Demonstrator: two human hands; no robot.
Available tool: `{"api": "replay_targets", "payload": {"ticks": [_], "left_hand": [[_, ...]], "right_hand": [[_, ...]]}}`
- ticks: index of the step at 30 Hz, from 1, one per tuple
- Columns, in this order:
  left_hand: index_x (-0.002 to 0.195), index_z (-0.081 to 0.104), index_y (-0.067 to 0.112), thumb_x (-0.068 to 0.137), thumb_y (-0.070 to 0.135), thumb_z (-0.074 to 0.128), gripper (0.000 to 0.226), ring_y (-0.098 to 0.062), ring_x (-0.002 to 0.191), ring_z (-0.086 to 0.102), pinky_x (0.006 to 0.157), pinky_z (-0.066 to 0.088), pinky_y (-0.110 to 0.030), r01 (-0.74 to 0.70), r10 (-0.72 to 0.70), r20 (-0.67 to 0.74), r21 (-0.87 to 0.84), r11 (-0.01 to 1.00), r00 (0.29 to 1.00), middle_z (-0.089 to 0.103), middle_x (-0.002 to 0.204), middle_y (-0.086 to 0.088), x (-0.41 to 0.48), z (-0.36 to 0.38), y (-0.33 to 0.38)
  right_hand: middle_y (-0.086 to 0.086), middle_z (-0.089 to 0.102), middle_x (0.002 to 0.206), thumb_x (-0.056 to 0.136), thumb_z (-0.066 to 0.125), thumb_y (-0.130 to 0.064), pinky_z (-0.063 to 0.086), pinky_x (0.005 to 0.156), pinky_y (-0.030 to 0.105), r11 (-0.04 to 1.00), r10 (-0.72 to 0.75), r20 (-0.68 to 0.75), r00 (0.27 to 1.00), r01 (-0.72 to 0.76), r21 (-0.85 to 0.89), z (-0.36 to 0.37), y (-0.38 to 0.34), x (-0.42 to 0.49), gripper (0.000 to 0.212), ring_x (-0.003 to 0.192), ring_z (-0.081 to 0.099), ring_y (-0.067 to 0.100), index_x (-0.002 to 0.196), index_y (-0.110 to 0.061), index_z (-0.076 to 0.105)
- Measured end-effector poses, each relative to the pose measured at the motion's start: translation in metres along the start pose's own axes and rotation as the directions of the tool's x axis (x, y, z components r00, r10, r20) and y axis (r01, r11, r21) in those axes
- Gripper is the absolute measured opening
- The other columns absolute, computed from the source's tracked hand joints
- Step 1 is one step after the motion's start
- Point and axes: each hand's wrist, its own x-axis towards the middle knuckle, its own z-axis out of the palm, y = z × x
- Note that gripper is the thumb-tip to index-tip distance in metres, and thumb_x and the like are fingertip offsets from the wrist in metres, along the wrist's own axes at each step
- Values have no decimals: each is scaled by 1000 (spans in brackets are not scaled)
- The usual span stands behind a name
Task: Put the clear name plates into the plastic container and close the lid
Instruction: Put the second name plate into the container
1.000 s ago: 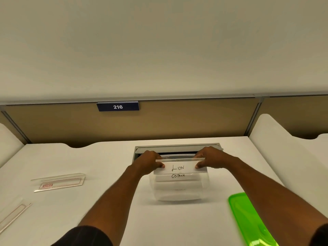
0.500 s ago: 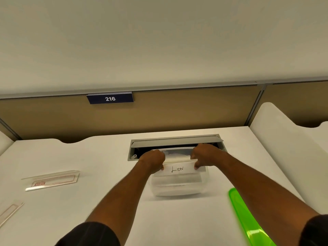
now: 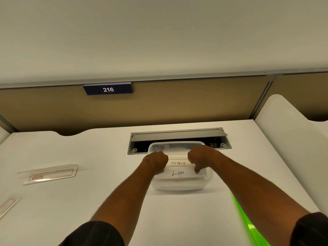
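We look down from head height at a white desk, with two bare forearms reaching forward from dark short sleeves. Both hands meet over a clear plastic container that sits open on the desk, just in front of a grey cable hatch.

The left hand has its fingers curled round the left end of a clear name plate marked LION. The right hand pinches the right end of the same plate with its fingers bent downward. The plate sits level inside the container, near the front wall. Just behind it, also inside the container, we see a second plate marked OSTRICH (the writing is by hand, in black).

Well to the left on the desk lies another clear name plate with a red label. A further clear plate lies at the left edge, partly cut off.

To the right of the right forearm a bright green lid lies on the desk, blurred and partly out of view.

Behind the desk stands a tan partition, with a dark blue sign reading 216 at its top.
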Motion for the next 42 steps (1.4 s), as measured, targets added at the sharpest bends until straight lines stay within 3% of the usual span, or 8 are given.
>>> {"api": "replay_targets", "payload": {"ticks": [6,11,18,23,28,31,37,42], "left_hand": [[115,63,2,86,15,69,33,-29,100,65,84,52,-35,-7,7,-8,7,1000,1000,65,115,-17,4,7,0],[114,62,2,83,17,72,36,-31,101,64,83,52,-36,-9,8,6,18,1000,1000,63,116,-18,5,12,-1],[116,60,3,83,25,73,42,-31,100,64,80,51,-35,-3,4,16,-26,1000,1000,62,116,-17,3,15,1],[124,61,7,90,33,62,42,-27,111,61,91,49,-34,-1,-19,-109,-177,984,994,62,125,-14,-7,-1,1],[134,49,17,91,34,55,46,-25,121,55,96,47,-38,-39,-50,-327,-261,964,944,58,135,-7,-36,-31,-10],[143,37,15,93,32,49,54,-25,129,47,101,43,-40,-5,-115,-406,-283,959,907,48,144,-6,-62,-46,-22],[149,26,11,95,28,46,60,-22,141,32,110,34,-37,98,-241,-446,-321,942,862,32,155,-6,-126,-53,-49],[150,24,11,98,26,43,58,-21,143,28,113,29,-36,192,-333,-447,-331,924,830,29,157,-6,-179,-35,-65]], "right_hand": [[13,63,111,72,81,-35,42,69,30,1000,5,36,999,-6,26,9,-4,3,48,96,62,26,108,-9,63],[14,60,117,72,81,-32,47,79,35,999,6,45,999,-7,37,16,-7,5,52,102,61,29,113,-8,60],[13,60,117,75,78,-38,48,80,34,998,-3,43,999,0,61,16,-8,3,54,102,60,27,116,-8,59],[9,66,112,84,59,-56,52,86,39,994,30,-105,994,-19,104,-7,-12,-6,54,102,60,25,111,-9,63],[10,59,127,91,51,-46,47,93,40,949,150,-379,913,-26,314,-37,-27,-19,49,117,54,26,127,-13,54],[12,51,135,95,48,-43,42,99,40,944,154,-483,862,16,328,-53,-43,-28,53,124,47,28,134,-9,46],[12,47,139,96,48,-40,39,103,42,942,63,-602,796,152,300,-80,-89,-41,51,126,44,30,134,-7,44],[11,49,136,96,47,-41,40,102,40,926,-9,-607,795,236,295,-86,-141,-45,51,125,45,28,135,-8,44]]}}
